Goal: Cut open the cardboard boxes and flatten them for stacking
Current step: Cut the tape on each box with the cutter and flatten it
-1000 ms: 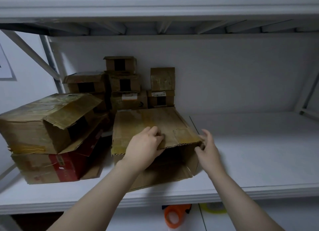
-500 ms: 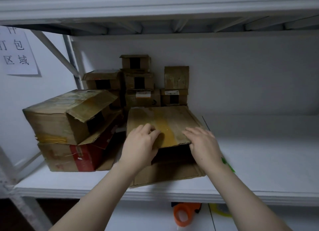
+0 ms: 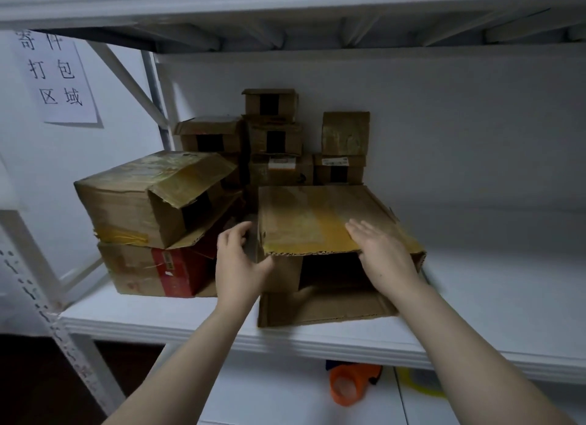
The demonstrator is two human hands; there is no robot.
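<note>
An open brown cardboard box [image 3: 317, 221] lies on its side on the white shelf [image 3: 475, 297], its mouth facing me and its lower flap [image 3: 323, 307] flat at the shelf's front edge. My right hand [image 3: 380, 253] rests flat, fingers together, on the front right of the box's top panel. My left hand [image 3: 237, 263] is at the box's left side, fingers spread, thumb against the front left corner. It holds nothing.
Two bigger boxes [image 3: 149, 199] are stacked at the left, the lower one [image 3: 158, 272] red-printed. Several small boxes [image 3: 272, 139] are piled against the back wall. An orange tape dispenser [image 3: 348, 383] lies on the lower shelf. A paper sign [image 3: 54, 75] hangs at upper left.
My left hand has slid off the box's top to its left side. My right hand has moved from the box's right edge onto the top panel. The view has shifted left.
</note>
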